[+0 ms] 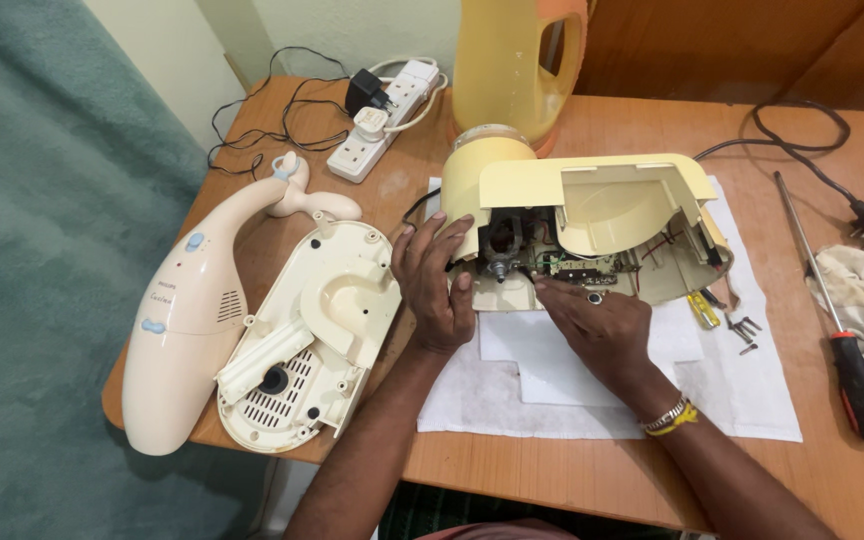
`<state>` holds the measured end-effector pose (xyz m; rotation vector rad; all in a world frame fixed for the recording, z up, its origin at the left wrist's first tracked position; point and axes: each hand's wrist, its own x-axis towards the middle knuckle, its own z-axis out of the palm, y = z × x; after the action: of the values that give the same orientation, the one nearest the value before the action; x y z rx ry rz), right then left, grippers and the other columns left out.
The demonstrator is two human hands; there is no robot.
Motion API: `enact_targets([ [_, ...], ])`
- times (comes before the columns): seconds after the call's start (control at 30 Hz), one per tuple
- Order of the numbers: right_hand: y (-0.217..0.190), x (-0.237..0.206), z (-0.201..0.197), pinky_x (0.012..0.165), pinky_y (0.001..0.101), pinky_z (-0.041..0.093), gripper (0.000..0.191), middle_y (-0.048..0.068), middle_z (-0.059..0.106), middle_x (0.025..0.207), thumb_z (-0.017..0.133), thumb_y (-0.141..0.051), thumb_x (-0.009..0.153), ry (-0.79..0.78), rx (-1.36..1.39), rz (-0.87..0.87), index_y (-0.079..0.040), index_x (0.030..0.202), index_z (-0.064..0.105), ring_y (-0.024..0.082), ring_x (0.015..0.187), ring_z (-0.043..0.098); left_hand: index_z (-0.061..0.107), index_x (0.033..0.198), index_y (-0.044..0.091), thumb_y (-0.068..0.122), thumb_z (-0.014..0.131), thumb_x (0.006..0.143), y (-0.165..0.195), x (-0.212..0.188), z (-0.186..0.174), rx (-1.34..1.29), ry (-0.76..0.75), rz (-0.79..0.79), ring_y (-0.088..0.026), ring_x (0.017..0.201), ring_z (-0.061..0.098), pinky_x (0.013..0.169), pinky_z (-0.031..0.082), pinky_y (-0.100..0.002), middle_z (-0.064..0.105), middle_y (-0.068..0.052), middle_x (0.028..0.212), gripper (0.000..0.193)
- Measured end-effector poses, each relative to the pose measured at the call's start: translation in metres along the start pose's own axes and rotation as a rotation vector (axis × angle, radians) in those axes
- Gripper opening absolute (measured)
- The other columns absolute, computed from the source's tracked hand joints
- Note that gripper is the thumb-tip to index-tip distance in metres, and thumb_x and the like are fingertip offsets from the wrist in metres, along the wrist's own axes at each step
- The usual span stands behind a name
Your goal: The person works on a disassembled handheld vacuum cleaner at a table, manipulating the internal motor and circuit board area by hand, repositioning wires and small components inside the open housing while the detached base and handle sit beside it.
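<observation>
Left hand (pixel 436 290) and right hand (pixel 592 325) press the opened cream plastic appliance body (pixel 592 215).

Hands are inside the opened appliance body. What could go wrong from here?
1. The loose screws lie bare on the white cloth near the right hand; a sweep of the wrist could scatter them.
2. The left hand braces the opened cream housing beside exposed wires; fingers might snag one.
3. The long screwdriver sits near the table's right side and may roll.

Single head view, steeply down, close over table (pixel 572 480).
</observation>
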<state>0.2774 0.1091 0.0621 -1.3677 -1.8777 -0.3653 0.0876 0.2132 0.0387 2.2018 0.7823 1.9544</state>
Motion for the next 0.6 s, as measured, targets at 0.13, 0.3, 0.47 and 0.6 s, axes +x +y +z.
enact_targets([
  [0.13,0.0,0.007,0.007,0.052,0.0279,0.052,0.014,0.003,0.081,0.103,0.079,-0.009,0.087,-0.004,0.014,0.034,-0.011,0.101,0.082,0.014,0.059,0.069,0.052,0.13,0.005,0.027,0.04,0.109,0.001,0.002,-0.001,0.006,-0.011,0.015,-0.031,0.14,0.052,0.126,0.024,-0.051,0.069,-0.012,0.135,0.032],
  [0.3,0.002,0.001,0.009,0.055,0.0253,0.053,0.011,0.002,0.079,0.097,0.079,-0.012,0.091,-0.008,0.164,0.244,-0.011,0.102,0.081,0.012,0.062,0.071,0.053,0.129,0.005,0.026,0.04,0.108,0.002,0.003,0.0,0.011,-0.008,0.014,-0.031,0.14,0.053,0.126,0.025,-0.051,0.069,-0.012,0.135,0.032],
  [0.47,0.007,-0.004,0.016,0.049,0.0274,0.05,0.011,0.006,0.082,0.101,0.078,-0.007,0.087,-0.046,0.155,0.207,-0.01,0.097,0.082,0.013,0.052,0.066,0.053,0.128,0.004,0.025,0.04,0.108,0.002,0.002,0.001,0.004,-0.009,0.018,-0.032,0.139,0.053,0.126,0.025,-0.052,0.069,-0.012,0.134,0.032],
  [0.6,0.006,0.0,0.007,0.049,0.0232,0.05,0.022,0.006,0.08,0.1,0.078,-0.005,0.091,0.059,0.395,0.293,-0.011,0.078,0.06,0.01,0.064,0.072,0.054,0.128,0.005,0.025,0.041,0.107,0.003,0.004,0.0,0.011,0.001,0.025,-0.031,0.138,0.054,0.126,0.025,-0.051,0.07,-0.012,0.134,0.032],
])
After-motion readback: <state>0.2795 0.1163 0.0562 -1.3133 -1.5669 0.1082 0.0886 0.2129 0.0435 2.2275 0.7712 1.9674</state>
